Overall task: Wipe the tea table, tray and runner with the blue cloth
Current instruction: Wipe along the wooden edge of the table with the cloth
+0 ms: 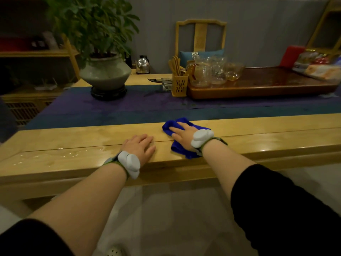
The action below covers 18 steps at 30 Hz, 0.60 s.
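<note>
Blue cloth [181,137] under flat right hand [181,134], tea table [73,145]

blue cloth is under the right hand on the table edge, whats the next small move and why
Probably slide the blue cloth leftward along the table under the flat right hand: wet droplets glisten there. The left hand, resting flat, would need to lift clear.

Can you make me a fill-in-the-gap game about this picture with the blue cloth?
1. The right hand presses the blue cloth flat on the ____.
2. The left hand rests on the wood and holds ____.
3. The potted plant stands on the dark ____.
4. The glass cups sit on the wooden ____.

Missing words: table; nothing; runner; tray
</note>
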### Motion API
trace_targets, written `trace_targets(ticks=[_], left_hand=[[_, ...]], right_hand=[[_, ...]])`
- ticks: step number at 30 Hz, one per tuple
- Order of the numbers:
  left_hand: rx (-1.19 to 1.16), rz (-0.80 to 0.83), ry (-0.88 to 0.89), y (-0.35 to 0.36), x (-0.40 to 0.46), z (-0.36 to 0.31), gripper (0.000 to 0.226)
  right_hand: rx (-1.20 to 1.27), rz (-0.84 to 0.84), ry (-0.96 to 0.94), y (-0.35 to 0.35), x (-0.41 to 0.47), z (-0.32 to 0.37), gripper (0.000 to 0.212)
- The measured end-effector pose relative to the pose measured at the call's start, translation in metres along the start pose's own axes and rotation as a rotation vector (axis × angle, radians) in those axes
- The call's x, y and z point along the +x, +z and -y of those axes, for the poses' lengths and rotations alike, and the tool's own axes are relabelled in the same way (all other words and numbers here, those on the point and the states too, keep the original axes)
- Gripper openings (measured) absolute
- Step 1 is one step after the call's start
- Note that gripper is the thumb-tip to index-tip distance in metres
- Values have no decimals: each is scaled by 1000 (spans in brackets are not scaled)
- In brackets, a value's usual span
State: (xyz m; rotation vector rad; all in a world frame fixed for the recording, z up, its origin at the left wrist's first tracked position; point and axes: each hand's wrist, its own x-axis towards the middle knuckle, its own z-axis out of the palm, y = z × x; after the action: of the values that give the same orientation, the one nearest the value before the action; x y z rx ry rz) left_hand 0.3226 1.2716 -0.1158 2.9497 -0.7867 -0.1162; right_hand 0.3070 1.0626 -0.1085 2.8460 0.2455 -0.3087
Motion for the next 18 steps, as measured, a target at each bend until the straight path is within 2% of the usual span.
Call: trace_targets(ticks=[2,6,10,14,18], left_hand=[[-12,-1,5,0,-1,1,53],[-36,-15,10,2,-1,3,53],[-22,-12,17,4,0,4,53],[-29,6,1,4,3,4,52],[1,12,-11,5,4,6,51]], right_hand=[[-21,-42,7,7,-14,-18,62],[52,-16,220,24,-47,-50,61],[263,-51,434,27,-53,-39,53],[274,-216,235,23,-43,24,50],[451,-322,208,25,-50,47,49]])
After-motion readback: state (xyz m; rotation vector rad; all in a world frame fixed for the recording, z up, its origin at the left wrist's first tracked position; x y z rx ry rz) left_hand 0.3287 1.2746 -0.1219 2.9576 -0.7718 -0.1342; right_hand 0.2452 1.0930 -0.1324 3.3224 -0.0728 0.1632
